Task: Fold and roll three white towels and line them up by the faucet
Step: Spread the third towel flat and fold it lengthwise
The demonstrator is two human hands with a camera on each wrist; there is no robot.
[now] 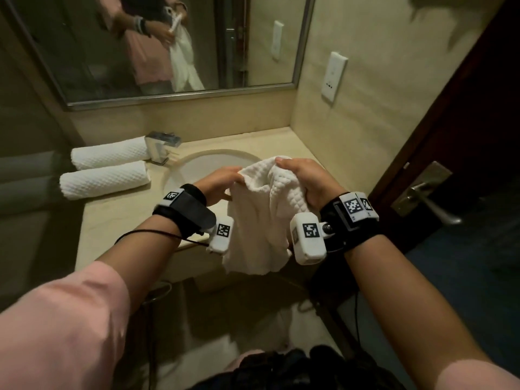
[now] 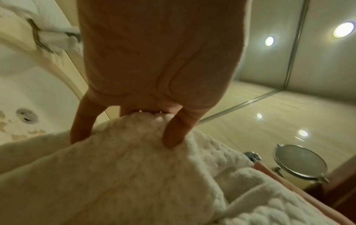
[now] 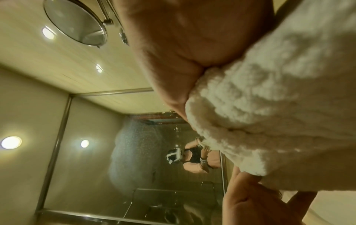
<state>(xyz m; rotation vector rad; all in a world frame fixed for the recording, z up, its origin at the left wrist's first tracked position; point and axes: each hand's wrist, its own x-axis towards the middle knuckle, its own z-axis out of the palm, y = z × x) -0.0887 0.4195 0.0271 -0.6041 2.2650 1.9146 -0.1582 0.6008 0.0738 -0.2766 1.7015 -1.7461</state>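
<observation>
A loose white towel (image 1: 259,218) hangs in front of the sink, held up by both hands. My left hand (image 1: 218,185) pinches its upper left edge, and in the left wrist view the fingers (image 2: 173,130) curl into the towel (image 2: 134,175). My right hand (image 1: 306,180) grips the bunched top right part, the palm (image 3: 173,45) pressed against the towel (image 3: 269,106). Two rolled white towels lie side by side left of the faucet (image 1: 160,146): the far roll (image 1: 109,152) and the near roll (image 1: 104,179).
The oval sink basin (image 1: 208,164) is set in the beige counter (image 1: 118,218), under a wall mirror (image 1: 157,46). A wall socket plate (image 1: 333,76) is at the right, and a dark door with a metal handle (image 1: 427,192) stands close on the right.
</observation>
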